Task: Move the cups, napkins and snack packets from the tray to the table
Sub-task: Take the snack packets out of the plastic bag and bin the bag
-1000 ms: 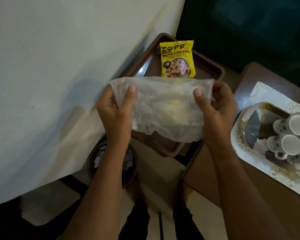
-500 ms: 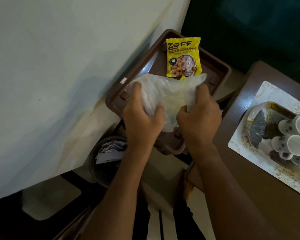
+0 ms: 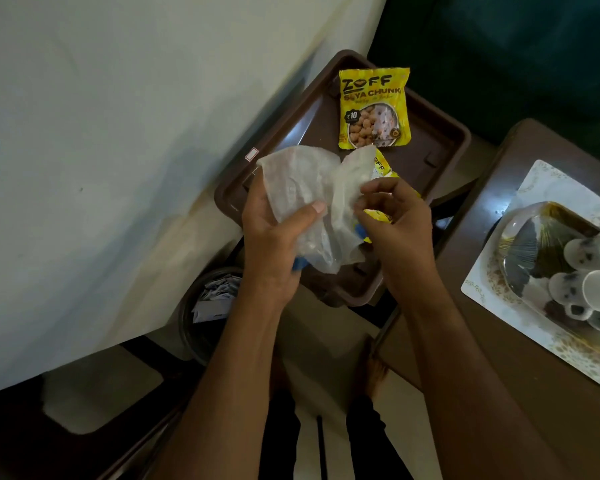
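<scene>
Both hands are up over the near half of the brown tray [image 3: 284, 140], mid frame. The left hand [image 3: 271, 237] has its fingers wrapped behind a crumpled clear bag [image 3: 305, 199] with the thumb pressed flat on the front, so it's a proper grip. The right hand [image 3: 395, 220] is curled in beside it, fingertips pinching the bag's right flap. Tucked behind that flap is a second yellow packet [image 3: 381, 168], only its corner showing, so I can't tell if the right hand has hold of that too. Something blue pokes out under the bag near both palms; can't make out what it is.

One yellow Zoff packet [image 3: 374, 109] lies flat at the far end of the tray, top centre of the frame, just short of the far rim and apart from the hands.

The tray's left edge runs tight along a white slanted surface [image 3: 101, 150] filling the whole left side, so no room there. Its near corner hangs over a round bin [image 3: 208, 317] with paper scraps in it, lower left of centre.

The table [image 3: 499, 341] sits on the right, its left edge just beside the tray's right rim. A patterned mat [image 3: 534, 181] at the right edge carries the cups [image 3: 593, 289], lying on their sides. The dark strip of table between its left edge and the mat is bare wood.
</scene>
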A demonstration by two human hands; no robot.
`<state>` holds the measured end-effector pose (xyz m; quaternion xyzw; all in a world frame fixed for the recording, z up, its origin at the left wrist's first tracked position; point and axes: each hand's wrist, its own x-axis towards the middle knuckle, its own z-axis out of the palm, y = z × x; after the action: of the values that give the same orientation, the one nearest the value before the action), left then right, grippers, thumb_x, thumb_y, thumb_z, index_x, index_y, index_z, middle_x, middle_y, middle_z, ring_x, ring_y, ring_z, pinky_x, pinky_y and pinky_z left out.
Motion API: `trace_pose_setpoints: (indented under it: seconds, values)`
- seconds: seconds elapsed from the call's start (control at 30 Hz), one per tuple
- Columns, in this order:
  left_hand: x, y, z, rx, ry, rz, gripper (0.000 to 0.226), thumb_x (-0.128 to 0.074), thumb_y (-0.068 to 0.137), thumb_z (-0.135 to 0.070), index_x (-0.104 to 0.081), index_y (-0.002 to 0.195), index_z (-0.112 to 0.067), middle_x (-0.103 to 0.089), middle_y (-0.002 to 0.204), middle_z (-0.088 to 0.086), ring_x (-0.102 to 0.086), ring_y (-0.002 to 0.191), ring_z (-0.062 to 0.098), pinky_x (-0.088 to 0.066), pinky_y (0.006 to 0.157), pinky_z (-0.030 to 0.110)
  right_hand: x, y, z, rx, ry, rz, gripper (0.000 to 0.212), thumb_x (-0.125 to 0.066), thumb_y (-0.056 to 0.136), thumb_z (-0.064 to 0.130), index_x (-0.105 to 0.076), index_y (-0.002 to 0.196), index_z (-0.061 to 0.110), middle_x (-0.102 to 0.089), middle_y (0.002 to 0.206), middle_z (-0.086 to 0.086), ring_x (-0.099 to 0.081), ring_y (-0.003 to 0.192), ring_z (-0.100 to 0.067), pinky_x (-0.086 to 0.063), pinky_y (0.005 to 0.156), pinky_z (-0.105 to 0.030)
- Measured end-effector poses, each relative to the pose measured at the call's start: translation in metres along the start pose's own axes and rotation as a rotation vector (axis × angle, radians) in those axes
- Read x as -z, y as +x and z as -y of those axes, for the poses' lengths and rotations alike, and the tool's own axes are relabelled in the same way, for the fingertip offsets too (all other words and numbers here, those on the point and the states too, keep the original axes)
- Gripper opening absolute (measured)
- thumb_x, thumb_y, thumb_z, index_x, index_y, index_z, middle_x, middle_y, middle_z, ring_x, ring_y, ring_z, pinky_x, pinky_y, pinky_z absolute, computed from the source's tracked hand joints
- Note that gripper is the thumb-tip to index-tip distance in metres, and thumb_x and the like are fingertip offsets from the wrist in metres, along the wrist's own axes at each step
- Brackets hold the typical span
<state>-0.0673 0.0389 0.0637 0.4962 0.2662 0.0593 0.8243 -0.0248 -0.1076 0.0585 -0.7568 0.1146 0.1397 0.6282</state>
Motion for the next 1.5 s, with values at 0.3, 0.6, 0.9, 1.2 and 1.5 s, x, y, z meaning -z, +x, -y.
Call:
trace_pose_setpoints:
  seconds: [0.3,0.6,0.9,1.2,1.5]
  values:
    - [0.010,0.001,0.002,-0.132,0.674,-0.241,0.050,-0.087,0.077,-0.004,-0.069,0.122,-0.017,-0.072,0.105,-0.015,-0.072,0.092,-0.003,-0.066,0.079,0.027,-0.013,0.001,-0.008,0.004,-0.255,-0.078,0.037,-0.084,0.070,0.004,-0.067,0.100,0.019,-0.070,0.089,0.002,-0.070,0.078,-0.014,-0.060,0.059,-0.035]
    - [0.016,-0.025,0.003,-0.195,0.534,-0.186,0.035,-0.069,0.087,-0.013,-0.058,0.119,-0.021,-0.076,0.107,-0.002,-0.076,0.089,0.009,-0.066,0.076,0.040,-0.052,-0.005,-0.004,0.158,-0.384,-0.155,0.023,-0.067,0.065,0.002,-0.067,0.085,0.014,-0.063,0.073,0.007,-0.059,0.071,-0.013,-0.044,0.057,-0.026]
    - [0.063,-0.016,-0.005,-0.036,0.560,-0.096,0.041,-0.051,0.095,-0.003,-0.075,0.126,-0.013,-0.077,0.119,-0.006,-0.071,0.111,0.003,-0.061,0.096,0.026,-0.081,-0.021,-0.006,0.020,0.044,0.153,0.052,-0.074,0.080,0.004,-0.065,0.131,0.010,-0.074,0.118,-0.009,-0.074,0.107,-0.021,-0.065,0.087,-0.045]
    - [0.119,-0.009,-0.002,0.128,0.521,-0.402,0.032,-0.083,0.084,-0.020,-0.071,0.113,-0.025,-0.072,0.113,-0.002,-0.071,0.092,0.002,-0.063,0.075,0.028,-0.111,-0.025,-0.032,0.197,-0.024,0.103,0.058,-0.050,0.075,-0.020,-0.079,0.108,0.017,-0.078,0.103,-0.005,-0.076,0.096,-0.022,-0.066,0.077,-0.047]
    - [0.148,-0.010,-0.007,0.424,0.172,-0.416,0.020,-0.062,0.099,-0.027,-0.078,0.098,-0.013,-0.080,0.080,0.002,-0.077,0.075,0.021,-0.063,0.065,0.032,-0.142,-0.064,-0.053,0.463,-0.451,0.565,0.044,-0.061,0.082,0.019,-0.076,0.121,0.006,-0.038,0.132,-0.013,-0.042,0.125,-0.018,-0.048,0.101,-0.014]
